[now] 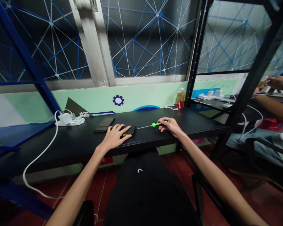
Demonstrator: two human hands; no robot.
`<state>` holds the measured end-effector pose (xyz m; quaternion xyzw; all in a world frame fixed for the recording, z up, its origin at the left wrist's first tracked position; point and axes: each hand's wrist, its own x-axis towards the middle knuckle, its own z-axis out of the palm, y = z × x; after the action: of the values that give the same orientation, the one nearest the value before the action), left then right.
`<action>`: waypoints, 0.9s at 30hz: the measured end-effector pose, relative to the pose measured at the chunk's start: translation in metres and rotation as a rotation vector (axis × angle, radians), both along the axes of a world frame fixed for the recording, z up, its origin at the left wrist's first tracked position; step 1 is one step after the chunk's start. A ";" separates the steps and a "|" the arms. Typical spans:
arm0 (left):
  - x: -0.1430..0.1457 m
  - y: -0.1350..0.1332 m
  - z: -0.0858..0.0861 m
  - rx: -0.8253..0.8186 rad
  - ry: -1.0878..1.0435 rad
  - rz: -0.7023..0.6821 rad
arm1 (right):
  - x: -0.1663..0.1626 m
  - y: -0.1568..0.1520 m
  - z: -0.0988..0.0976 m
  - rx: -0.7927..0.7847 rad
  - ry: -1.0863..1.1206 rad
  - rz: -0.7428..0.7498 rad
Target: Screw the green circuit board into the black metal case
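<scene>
My left hand [115, 135] lies flat with fingers spread on a small dark device [128, 132] that has yellow marks, pressing it to the black table [73, 141]. My right hand [169, 126] is closed round the green handle of a screwdriver [155, 124]. The thin metal shaft points left, and its tip reaches the right edge of the dark device. A black phone [103, 124] lies just behind my left hand.
A white power strip [70, 120] with a white cable sits at the table's back left. A drink bottle [180, 99] stands at the back right. Black shelf posts [250, 84] rise on the right, where another person's arms [273, 103] work at a neighbouring desk.
</scene>
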<state>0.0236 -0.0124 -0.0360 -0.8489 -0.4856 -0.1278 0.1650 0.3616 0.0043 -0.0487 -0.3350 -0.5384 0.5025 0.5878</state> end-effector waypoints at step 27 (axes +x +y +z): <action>0.000 0.000 -0.001 0.003 0.001 -0.003 | 0.001 0.003 -0.003 0.001 0.000 0.011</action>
<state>0.0237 -0.0124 -0.0369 -0.8495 -0.4839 -0.1284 0.1663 0.3622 0.0070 -0.0516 -0.3317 -0.5406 0.5055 0.5850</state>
